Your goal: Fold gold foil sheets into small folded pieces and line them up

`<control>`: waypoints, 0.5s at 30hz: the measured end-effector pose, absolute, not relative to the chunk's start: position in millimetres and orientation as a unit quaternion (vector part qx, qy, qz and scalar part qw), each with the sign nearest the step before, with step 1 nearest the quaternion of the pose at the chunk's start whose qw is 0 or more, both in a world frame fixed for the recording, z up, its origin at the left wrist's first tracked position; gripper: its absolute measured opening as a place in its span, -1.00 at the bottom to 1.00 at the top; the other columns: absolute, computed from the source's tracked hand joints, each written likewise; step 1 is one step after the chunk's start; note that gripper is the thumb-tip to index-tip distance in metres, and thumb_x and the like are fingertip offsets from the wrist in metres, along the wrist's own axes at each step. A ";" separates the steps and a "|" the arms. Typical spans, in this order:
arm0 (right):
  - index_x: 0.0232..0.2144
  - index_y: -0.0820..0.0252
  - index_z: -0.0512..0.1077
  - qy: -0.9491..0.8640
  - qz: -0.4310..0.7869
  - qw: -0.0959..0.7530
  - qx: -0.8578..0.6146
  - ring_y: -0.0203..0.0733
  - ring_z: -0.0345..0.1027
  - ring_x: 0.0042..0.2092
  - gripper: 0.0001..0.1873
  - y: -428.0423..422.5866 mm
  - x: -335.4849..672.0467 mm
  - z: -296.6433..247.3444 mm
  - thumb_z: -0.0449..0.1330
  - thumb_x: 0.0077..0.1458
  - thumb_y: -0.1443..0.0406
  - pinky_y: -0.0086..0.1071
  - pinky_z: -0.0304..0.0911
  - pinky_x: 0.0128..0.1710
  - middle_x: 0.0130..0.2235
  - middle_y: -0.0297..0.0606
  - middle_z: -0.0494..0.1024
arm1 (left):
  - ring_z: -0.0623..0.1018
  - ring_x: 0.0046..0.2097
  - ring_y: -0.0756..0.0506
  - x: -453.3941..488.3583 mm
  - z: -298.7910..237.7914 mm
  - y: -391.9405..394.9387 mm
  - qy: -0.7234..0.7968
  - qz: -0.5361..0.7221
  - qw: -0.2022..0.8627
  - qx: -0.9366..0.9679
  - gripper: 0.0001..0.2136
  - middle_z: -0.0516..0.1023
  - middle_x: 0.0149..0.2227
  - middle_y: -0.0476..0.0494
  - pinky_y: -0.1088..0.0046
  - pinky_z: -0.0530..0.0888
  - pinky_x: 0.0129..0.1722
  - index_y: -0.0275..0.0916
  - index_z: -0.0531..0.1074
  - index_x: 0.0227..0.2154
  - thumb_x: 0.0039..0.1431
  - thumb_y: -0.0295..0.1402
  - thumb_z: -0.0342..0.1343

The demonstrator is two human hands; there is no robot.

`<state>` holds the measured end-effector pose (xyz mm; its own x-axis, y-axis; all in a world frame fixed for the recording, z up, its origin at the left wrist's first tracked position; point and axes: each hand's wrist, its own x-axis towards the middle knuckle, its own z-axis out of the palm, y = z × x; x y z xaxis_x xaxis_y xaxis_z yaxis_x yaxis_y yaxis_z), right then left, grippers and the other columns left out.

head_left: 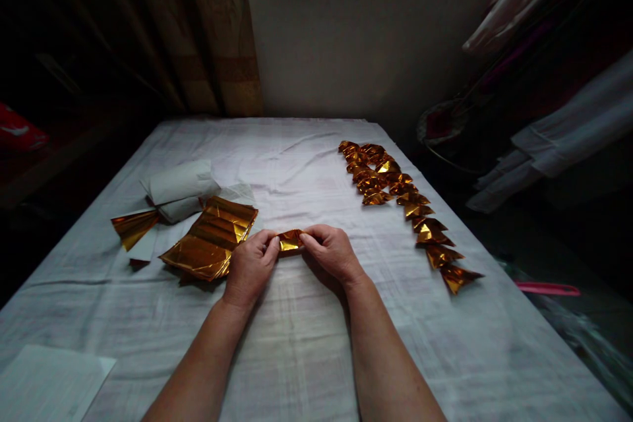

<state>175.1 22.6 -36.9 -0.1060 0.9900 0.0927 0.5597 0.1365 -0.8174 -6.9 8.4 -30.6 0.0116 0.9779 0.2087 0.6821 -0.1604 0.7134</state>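
A small folded piece of gold foil paper [289, 240] is pinched between both hands just above a table covered in white cloth [297, 343]. My left hand [251, 265] grips its left end, my right hand [330, 252] its right end, fingers closed on it. Left of my hands lies a stack of flat gold foil sheets [211, 237]. A fanned gold sheet [132, 227] lies further left. To the right, a long row of several folded gold pieces [403, 201] runs along the table's right side.
Folded white paper [179, 190] lies behind the gold stack. A white sheet [47, 384] sits at the near left corner. A curtain [217, 33] and a white wall [361, 33] stand behind the table. Cloth and a pink strip [546, 288] are off the right edge.
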 end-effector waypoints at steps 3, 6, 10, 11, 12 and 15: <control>-0.37 0.07 0.62 -0.684 0.305 0.332 -0.574 -0.22 0.49 -0.30 -0.78 21.8 174.7 -36.1 0.14 0.12 0.28 -0.43 0.28 -0.28 -0.35 -0.32 0.66 | 0.54 -0.42 -0.05 -6.2 -30.3 6.9 0.618 0.343 0.192 0.681 -0.74 0.58 -0.47 -0.03 0.49 0.36 -0.37 -0.19 0.48 -0.43 0.21 -0.22 -0.05; -0.27 0.01 0.62 -0.694 0.297 0.325 -0.570 -0.19 0.51 -0.24 -0.76 21.2 174.0 -34.2 0.14 0.12 0.29 -0.40 0.30 -0.23 -0.26 -0.32 0.68 | 0.51 -0.45 -0.04 -5.8 -30.9 6.7 0.626 0.335 0.168 0.684 -0.74 0.55 -0.51 -0.03 0.48 0.34 -0.40 -0.20 0.45 -0.47 0.21 -0.22 -0.06; -0.26 -0.02 0.63 -0.697 0.305 0.306 -0.573 -0.20 0.52 -0.26 -0.75 20.6 173.1 -31.5 0.14 0.12 0.29 -0.41 0.29 -0.26 -0.28 -0.35 0.68 | 0.51 -0.46 -0.04 -6.8 -31.8 7.7 0.633 0.326 0.160 0.683 -0.74 0.54 -0.51 -0.03 0.48 0.32 -0.41 -0.20 0.43 -0.46 0.22 -0.22 -0.07; -0.26 -0.02 0.63 -0.698 0.304 0.302 -0.574 -0.20 0.52 -0.26 -0.75 20.5 172.9 -31.0 0.15 0.12 0.29 -0.41 0.29 -0.26 -0.28 -0.35 0.68 | 0.51 -0.45 -0.04 -7.2 -31.9 7.8 0.634 0.324 0.160 0.683 -0.74 0.54 -0.51 -0.03 0.48 0.32 -0.41 -0.20 0.43 -0.46 0.22 -0.23 -0.08; -0.27 -0.01 0.63 -0.699 0.300 0.298 -0.576 -0.20 0.52 -0.26 -0.76 20.4 172.5 -30.6 0.15 0.11 0.29 -0.41 0.28 -0.26 -0.28 -0.35 0.68 | 0.51 -0.45 -0.04 -7.5 -32.0 7.8 0.634 0.323 0.161 0.684 -0.74 0.54 -0.50 -0.03 0.48 0.32 -0.41 -0.20 0.44 -0.46 0.22 -0.23 -0.08; -0.29 0.00 0.63 -0.701 0.290 0.288 -0.585 -0.19 0.52 -0.26 -0.77 20.2 171.3 -30.1 0.16 0.10 0.29 -0.40 0.28 -0.25 -0.29 -0.33 0.68 | 0.52 -0.43 -0.05 -8.5 -32.5 7.7 0.625 0.322 0.164 0.692 -0.73 0.55 -0.49 -0.04 0.48 0.34 -0.39 -0.20 0.45 -0.43 0.23 -0.23 -0.09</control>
<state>171.3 20.2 -30.1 -0.1507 0.9865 0.0647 0.6525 0.1484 -0.7431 -8.5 7.7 -32.5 0.0124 0.9705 0.2406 0.7589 -0.1658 0.6297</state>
